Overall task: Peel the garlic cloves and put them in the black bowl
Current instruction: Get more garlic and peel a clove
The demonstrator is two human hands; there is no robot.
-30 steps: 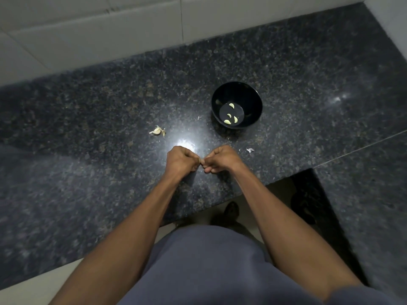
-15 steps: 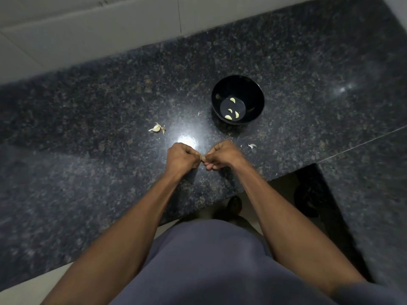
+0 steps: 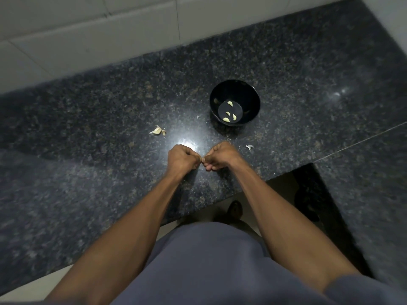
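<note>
Speckled dark granite worktop carries a round black bowl with four pale peeled garlic cloves on its bottom, just beyond the hands. Left hand and right hand meet knuckle to knuckle with fingers curled, pinching a small garlic clove between their fingertips. Papery garlic skins lie left of the bowl, a smaller scrap beside the right hand.

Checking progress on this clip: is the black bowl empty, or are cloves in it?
Not empty: the upright black bowl holds four peeled garlic cloves on its bottom.
</note>
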